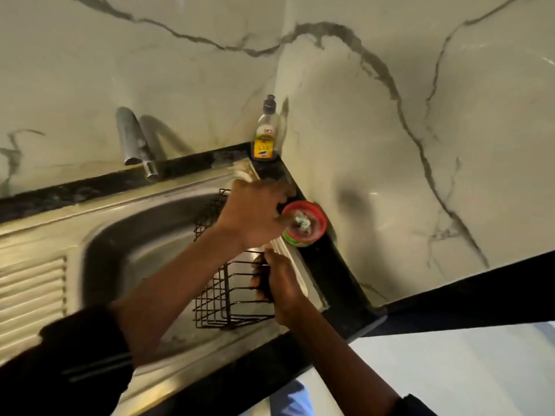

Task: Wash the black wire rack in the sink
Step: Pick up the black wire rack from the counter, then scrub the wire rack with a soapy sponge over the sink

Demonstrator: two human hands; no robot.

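Note:
The black wire rack (222,292) stands in the steel sink (135,235), leaning against the basin's right wall. My right hand (277,283) grips the rack's right side, fingers curled round its wires. My left hand (255,211) reaches across over the rack to a red tub (315,217) on the dark counter ledge. Its fingertips are at the pale green scrubber (302,222) inside the tub. Motion blur hides whether they pinch it. The upper part of the rack is hidden behind my left hand and forearm.
A chrome tap (133,142) juts over the sink's back edge; no water is visible. A bottle of yellow dish liquid (265,136) stands in the corner. Marble walls close in behind and to the right. A ribbed drainboard (30,292) lies left of the basin.

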